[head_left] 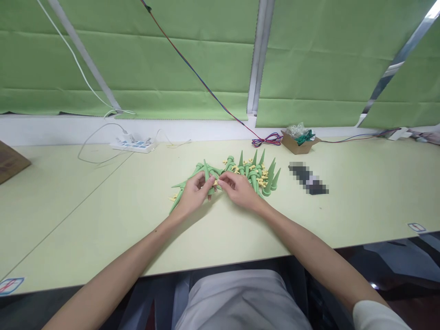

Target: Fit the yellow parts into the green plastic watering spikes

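Observation:
My left hand [195, 192] is closed around a green plastic spike [206, 170], whose pointed end rises above my fingers. A small yellow piece [216, 183] shows at its side, between my two hands. My right hand [239, 189] meets it from the right, with thumb and forefinger pinched on the yellow piece. Beyond and to the right of my right hand lies a heap of green spikes [270, 178] mixed with small yellow pieces [263, 179]. More green spikes [177, 200] lie to the left, partly hidden behind my left hand.
On the pale table [220, 238], a white power strip [134, 145] sits at the back left. A small cardboard box [298, 145] with clear plastic stands at the back, beside coiled cable [270, 139]. A blurred dark object [308, 178] lies right of the heap. A brown box [12, 161] is far left.

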Demonstrator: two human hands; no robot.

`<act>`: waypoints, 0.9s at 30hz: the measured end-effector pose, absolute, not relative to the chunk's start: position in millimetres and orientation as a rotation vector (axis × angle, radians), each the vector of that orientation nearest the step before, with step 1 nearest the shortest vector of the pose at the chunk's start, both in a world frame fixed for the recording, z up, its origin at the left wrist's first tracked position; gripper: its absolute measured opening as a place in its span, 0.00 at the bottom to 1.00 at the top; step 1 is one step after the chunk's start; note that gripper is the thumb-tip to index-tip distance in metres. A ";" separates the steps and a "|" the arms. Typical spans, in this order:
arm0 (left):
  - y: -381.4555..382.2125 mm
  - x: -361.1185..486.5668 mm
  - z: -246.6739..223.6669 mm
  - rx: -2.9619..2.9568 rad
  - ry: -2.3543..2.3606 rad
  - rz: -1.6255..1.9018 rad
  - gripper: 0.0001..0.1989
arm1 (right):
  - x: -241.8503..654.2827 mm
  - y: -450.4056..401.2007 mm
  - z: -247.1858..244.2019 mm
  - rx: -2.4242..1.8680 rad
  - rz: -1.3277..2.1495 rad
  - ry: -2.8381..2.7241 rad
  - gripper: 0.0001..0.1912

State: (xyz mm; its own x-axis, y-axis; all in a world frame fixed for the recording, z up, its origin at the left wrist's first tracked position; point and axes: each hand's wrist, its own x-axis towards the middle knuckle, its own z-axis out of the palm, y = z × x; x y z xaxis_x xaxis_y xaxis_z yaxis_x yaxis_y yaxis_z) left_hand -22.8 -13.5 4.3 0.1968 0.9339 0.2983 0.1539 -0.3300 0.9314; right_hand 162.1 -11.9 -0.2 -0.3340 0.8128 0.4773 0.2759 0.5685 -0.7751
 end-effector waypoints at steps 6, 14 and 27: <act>-16.9 -22.6 5.7 1.732 1.082 1.183 0.21 | 161.9 -9.7 -3.3 -0.929 0.660 -1.944 0.16; -20.7 -19.3 9.6 1.729 1.064 1.170 0.21 | 161.5 -9.0 -5.2 -0.955 0.676 -1.952 0.24; -15.6 -21.8 5.6 1.667 1.081 1.255 0.21 | 161.4 -10.9 -3.0 -0.877 0.753 -1.918 0.06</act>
